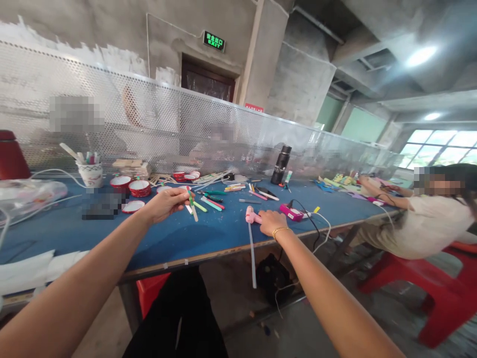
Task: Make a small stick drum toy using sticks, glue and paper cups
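Note:
My left hand (167, 201) is raised over the blue table (112, 233) and pinches a small green-and-red stick piece (191, 198) between its fingertips. Right under it lie a pale wooden stick (194, 213) and some green and pink sticks (208, 204). My right hand (272, 222) rests near the table's front edge, its fingers closed around a pink glue gun (252, 215). A long translucent glue stick (252, 256) juts from the gun toward me, past the table edge.
Red-rimmed round lids (138, 187), a white cup of tools (90, 171), a black flask (280, 164) and a magenta device with cables (292, 212) stand on the table. A perforated metal screen (179, 124) runs behind. Another person (428, 219) sits at right on red stools.

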A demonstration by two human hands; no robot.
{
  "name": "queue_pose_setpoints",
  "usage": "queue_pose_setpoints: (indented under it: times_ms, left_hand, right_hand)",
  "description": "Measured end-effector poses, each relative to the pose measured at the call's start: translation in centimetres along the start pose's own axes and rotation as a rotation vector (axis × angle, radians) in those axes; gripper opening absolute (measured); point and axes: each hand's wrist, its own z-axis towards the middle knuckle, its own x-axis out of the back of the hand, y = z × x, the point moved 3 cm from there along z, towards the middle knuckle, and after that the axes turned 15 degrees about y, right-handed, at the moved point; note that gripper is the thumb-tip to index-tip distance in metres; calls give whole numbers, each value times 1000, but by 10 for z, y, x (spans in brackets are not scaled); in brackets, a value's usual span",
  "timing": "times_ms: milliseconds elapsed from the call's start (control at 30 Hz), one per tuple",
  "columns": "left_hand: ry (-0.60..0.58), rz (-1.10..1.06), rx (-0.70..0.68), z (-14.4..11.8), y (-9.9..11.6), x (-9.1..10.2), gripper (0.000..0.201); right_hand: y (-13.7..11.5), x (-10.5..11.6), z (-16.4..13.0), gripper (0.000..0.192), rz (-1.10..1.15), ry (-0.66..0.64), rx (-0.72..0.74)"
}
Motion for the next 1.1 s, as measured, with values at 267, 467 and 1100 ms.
queue_pose_setpoints:
  times_ms: [267, 467, 1100]
  left_hand:
    - [78, -16, -76, -39, 4, -3, 39]
    - [134, 16, -32, -68, -21, 2, 46]
    - [207, 4, 97, -89, -49, 26, 44]
  right_hand:
    - [15, -12, -17, 31, 574, 78, -296]
    - [-21, 8, -74, 42, 1677, 154, -582]
    - [-146, 22, -152, 64, 1649, -4, -53]
